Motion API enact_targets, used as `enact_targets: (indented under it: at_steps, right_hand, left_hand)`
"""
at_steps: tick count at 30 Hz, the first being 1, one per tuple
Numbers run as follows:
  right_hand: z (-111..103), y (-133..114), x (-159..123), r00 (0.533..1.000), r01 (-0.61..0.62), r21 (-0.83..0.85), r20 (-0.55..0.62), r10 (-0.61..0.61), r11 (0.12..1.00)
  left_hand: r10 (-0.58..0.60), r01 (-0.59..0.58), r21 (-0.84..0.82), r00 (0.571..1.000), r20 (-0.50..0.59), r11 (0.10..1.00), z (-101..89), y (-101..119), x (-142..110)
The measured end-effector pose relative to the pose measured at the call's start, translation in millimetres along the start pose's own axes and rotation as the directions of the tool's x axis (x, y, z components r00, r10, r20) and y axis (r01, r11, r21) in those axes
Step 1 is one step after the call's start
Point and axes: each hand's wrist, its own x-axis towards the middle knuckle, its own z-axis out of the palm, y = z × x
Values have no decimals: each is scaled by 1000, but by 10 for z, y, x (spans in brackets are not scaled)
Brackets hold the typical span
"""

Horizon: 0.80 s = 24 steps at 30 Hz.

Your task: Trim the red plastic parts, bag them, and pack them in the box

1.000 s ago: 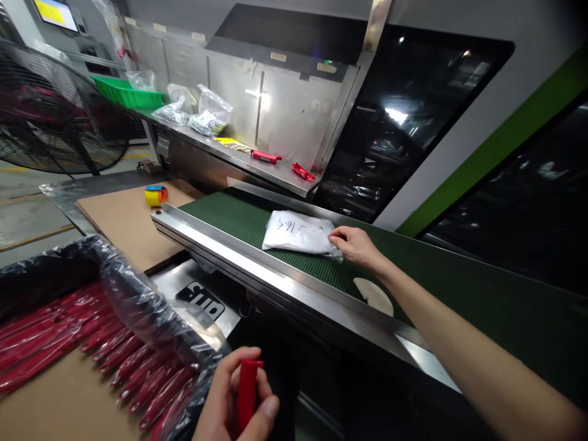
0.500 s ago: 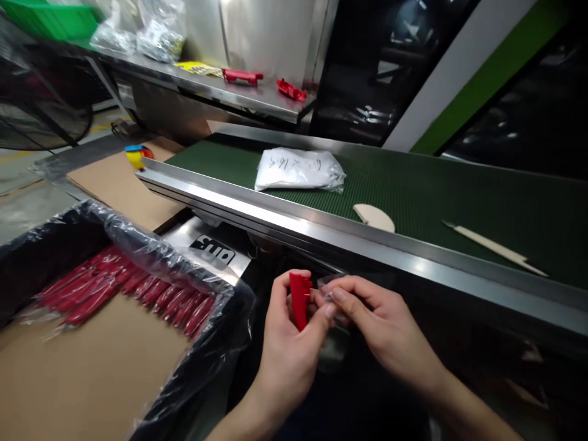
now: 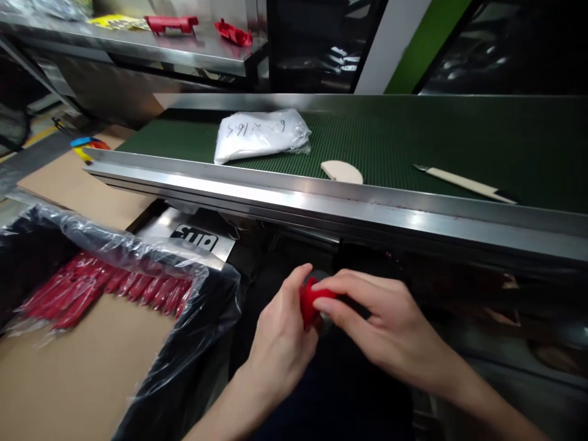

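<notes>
Between my hands, in front of my lap, is a red plastic part (image 3: pixel 310 304), largely covered by fingers. My left hand (image 3: pixel 282 334) wraps round it from the left, thumb side up. From the right, my right hand (image 3: pixel 374 312) pinches the part's near-right end between thumb and forefinger. Something greyish and see-through shows just behind the part, too blurred to name. To the left, a box lined with black plastic (image 3: pixel 184 343) holds several bagged red parts (image 3: pixel 87 285) in a row on brown cardboard.
Beyond my hands runs a green conveyor belt (image 3: pixel 367 144) with a metal rail (image 3: pixel 257 187). On it lie a white plastic-wrapped pack (image 3: pixel 261 135), a cream disc piece (image 3: pixel 342 171) and a craft knife (image 3: pixel 463 181). Two red parts (image 3: pixel 172 24) sit on a steel shelf. A tape roll (image 3: pixel 87 147) rests on cardboard.
My right hand has gone from pinching clear plastic beside the red part to gripping the part itself. The part has turned within my left hand. My view has shifted right and down.
</notes>
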Motion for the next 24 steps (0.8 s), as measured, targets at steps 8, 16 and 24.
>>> enact_targets:
  at_steps: [8,16,24]
  right_hand:
    - [-183,98,-628,881,92,-495,-364,-303,864]
    - [-24,286,-688,883,358,-578,-46,-468,733]
    - [41,380,-553,825,540,-491,150,-545,683]
  left_hand:
    - [-320,307,-265,947,-4,914,-164,-87,266]
    - [-342,352,-411,934,101,841,-132,-16,228]
    - [-252,250,-375,967,44,893,-178,-64,249]
